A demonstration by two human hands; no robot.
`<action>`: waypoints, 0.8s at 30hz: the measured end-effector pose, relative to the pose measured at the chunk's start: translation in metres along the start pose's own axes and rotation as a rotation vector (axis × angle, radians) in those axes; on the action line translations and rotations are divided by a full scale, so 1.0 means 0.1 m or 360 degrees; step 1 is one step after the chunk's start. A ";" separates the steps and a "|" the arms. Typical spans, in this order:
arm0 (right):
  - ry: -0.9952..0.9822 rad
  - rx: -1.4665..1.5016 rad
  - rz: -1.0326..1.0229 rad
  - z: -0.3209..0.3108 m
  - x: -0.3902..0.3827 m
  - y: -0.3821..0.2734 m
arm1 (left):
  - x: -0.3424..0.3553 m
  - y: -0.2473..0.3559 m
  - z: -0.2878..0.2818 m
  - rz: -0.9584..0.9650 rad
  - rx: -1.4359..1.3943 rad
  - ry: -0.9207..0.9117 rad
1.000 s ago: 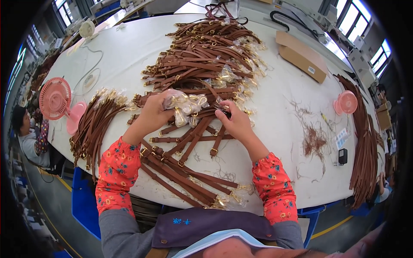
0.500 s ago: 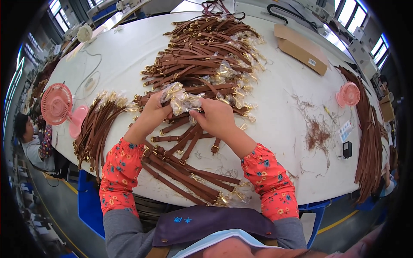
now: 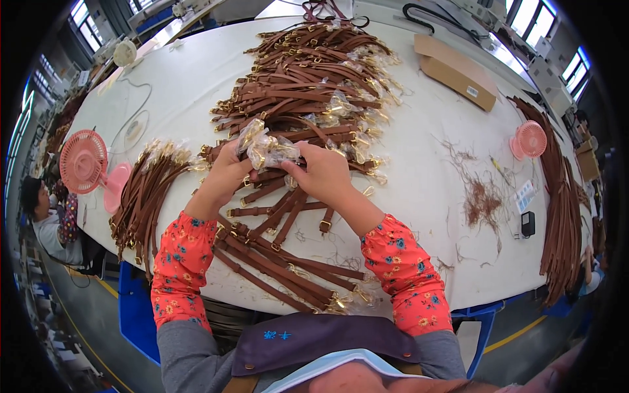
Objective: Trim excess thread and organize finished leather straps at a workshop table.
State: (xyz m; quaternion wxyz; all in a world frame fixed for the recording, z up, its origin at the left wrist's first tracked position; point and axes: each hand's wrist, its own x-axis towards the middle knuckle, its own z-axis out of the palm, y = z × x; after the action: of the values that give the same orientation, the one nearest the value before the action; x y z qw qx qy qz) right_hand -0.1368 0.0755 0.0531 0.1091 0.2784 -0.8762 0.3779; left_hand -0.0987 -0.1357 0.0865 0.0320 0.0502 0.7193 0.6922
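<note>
My left hand is closed around one side of a bunch of strap ends, whose gold metal clasps are wrapped in clear plastic. Fingers of my right hand close on the other side of the same bunch, thumb toward the middle. Brown leather straps with gold buckles spread out below my hands; which of them belong to the held bunch I cannot tell. Close to my body lies another group of brown straps, its clasps at the right end. Beyond my hands rises a long heap of similar straps.
A strap bundle hangs over the left table edge beside a pink fan. To the right are loose thread scraps, a small black box, a second pink fan, long brown strips and a cardboard box. A co-worker sits far left.
Both hands, still on the plastic-wrapped clasps, have shifted slightly left and up. The whole view has moved a little; the straps on the table look unchanged.
</note>
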 end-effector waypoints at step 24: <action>0.0100 -0.0309 -0.0231 -0.28 -0.19 0.57 | 0.09 -0.38 0.31 0.0756 0.1699 -0.0323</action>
State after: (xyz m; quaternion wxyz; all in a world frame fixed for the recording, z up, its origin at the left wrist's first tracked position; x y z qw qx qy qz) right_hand -0.1540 0.1359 0.0306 0.1901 0.3172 -0.8824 0.2910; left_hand -0.1054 -0.1051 0.0474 -0.0848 0.2850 0.9304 0.2145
